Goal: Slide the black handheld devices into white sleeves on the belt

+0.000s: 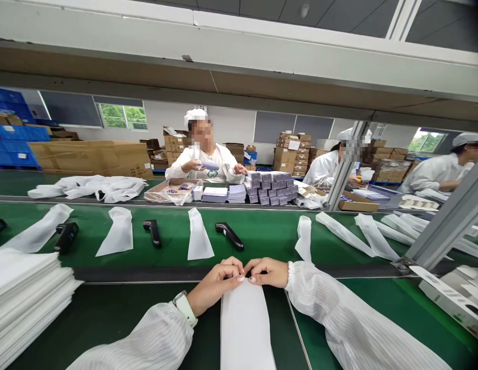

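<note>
A long white fabric pouch (244,324) lies flat on the green table in front of me, its open end pointing away. My left hand (218,282) and my right hand (268,272) meet at that far end, both closed, fingertips pinching the pouch's mouth edge. Just beyond my hands, on the green conveyor belt (262,231), lies a black handheld device (229,235). Beside it are more white pouches (198,236) and another black device (152,232).
A tall stack of white pouches (23,293) sits at my left. Across the belt a person in white holds a device, beside purple boxes (272,187). A slanted metal frame post (443,226) stands at right, with a white box (451,298) near it.
</note>
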A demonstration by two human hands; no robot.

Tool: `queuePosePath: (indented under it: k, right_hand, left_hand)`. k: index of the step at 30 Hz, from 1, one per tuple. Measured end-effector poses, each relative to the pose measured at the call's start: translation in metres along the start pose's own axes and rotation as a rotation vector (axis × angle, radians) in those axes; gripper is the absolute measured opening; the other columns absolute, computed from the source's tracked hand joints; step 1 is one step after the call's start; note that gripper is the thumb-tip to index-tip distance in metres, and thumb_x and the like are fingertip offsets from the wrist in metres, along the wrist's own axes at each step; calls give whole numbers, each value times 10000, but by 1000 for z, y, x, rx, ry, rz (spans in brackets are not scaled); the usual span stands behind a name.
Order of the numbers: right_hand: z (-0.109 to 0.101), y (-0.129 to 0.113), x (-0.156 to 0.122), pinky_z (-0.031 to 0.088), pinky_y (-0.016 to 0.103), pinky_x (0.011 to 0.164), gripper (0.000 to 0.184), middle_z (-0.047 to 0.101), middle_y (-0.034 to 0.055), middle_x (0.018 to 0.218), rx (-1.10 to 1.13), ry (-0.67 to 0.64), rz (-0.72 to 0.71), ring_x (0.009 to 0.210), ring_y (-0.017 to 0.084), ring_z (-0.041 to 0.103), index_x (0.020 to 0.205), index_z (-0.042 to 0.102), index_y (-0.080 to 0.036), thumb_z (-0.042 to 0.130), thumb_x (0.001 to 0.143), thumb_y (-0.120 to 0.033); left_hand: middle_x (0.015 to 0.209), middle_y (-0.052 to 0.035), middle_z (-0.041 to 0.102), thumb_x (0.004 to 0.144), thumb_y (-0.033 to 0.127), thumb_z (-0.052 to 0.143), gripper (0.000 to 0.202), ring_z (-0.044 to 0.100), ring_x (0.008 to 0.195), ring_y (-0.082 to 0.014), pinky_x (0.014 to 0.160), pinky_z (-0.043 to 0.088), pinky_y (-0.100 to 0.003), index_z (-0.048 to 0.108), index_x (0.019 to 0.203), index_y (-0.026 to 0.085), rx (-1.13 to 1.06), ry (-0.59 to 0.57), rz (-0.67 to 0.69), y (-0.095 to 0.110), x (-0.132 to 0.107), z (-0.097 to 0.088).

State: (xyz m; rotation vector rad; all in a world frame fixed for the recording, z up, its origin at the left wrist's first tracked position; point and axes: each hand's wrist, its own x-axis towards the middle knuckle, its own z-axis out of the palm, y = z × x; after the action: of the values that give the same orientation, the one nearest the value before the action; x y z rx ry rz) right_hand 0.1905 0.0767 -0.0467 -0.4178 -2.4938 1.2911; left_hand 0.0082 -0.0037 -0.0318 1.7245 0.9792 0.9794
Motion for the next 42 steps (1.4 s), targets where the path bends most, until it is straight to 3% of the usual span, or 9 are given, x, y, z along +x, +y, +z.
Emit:
queuePosePath:
  k: [2, 5, 9, 15, 18, 22, 30, 36, 42]
  right_hand:
    - [-6, 0, 8, 397, 262, 730, 369, 540, 60, 936, 31, 39, 13, 786, 131, 519, 615, 572, -133, 448, 731, -461]
    - [-12, 5, 36, 389, 304, 753, 363, 542, 65, 888, -105, 407, 137, 809, 155, 513, 762, 568, -152, 387, 761, -467]
    - [-13, 22, 85, 269, 459, 848, 405, 505, 98, 981, -358, 708, 450, 995, 268, 414, 970, 498, -196, 610, 624, -374]
    - [-20, 21, 90, 385, 404, 766, 449, 532, 65, 921, -101, 668, 400, 877, 200, 526, 1176, 261, -230, 443, 769, -285]
    - [-28, 1, 62, 446, 365, 699, 583, 528, 29, 877, 320, 667, 211, 811, 171, 569, 1219, 71, -273, 436, 765, -298]
    - [-26, -27, 33, 468, 375, 649, 741, 517, -53, 777, 844, 604, 13, 727, 171, 597, 1129, 139, -393, 639, 599, -258]
    - [-11, -33, 23, 432, 381, 716, 359, 578, 7, 806, 796, 456, 4, 779, 178, 583, 892, 460, -236, 562, 644, -474]
    - [-1, -35, 6, 440, 328, 659, 468, 608, 59, 666, 560, 130, 53, 661, 181, 576, 660, 603, -106, 550, 580, -564]
    - [-61, -12, 11, 441, 289, 533, 522, 592, 60, 614, 61, 956, 237, 546, 161, 547, 675, 559, -116, 326, 716, -581]
  left_hand:
    - [794, -13, 460, 760, 339, 462, 345, 423, 729, -126, 659, 325, -233, 359, 493, 146, -61, 17, 0, -1, -1, -2]
    - [669, 9, 414, 764, 365, 449, 338, 387, 641, -109, 603, 316, -220, 351, 518, 154, -50, 35, -41, -7, 0, -2]
    - [609, 32, 342, 753, 383, 468, 277, 341, 596, -99, 565, 290, -209, 424, 601, 155, 58, 32, -52, -16, 2, 0]
    - [641, 31, 359, 762, 353, 466, 218, 346, 610, -94, 578, 296, -202, 442, 671, 157, 18, 65, -18, -16, 1, 0]
    - [644, 30, 357, 760, 352, 469, 216, 342, 610, -92, 574, 298, -198, 437, 677, 155, -24, 57, -8, -12, 2, 1]
    - [658, 27, 356, 754, 347, 477, 211, 349, 629, -96, 597, 312, -199, 439, 668, 158, -32, 63, 9, -5, 2, 3]
    - [681, 27, 376, 754, 317, 480, 181, 377, 622, -86, 592, 342, -191, 439, 669, 162, -104, 158, 57, 15, 10, 10]
    - [817, 9, 405, 766, 335, 450, 170, 426, 684, -95, 634, 372, -204, 467, 702, 178, -14, 376, 132, 40, 29, 10]
    - [933, -15, 425, 757, 331, 444, 272, 413, 861, -163, 765, 342, -288, 407, 1016, 256, 322, 351, 3, 11, 4, 9]
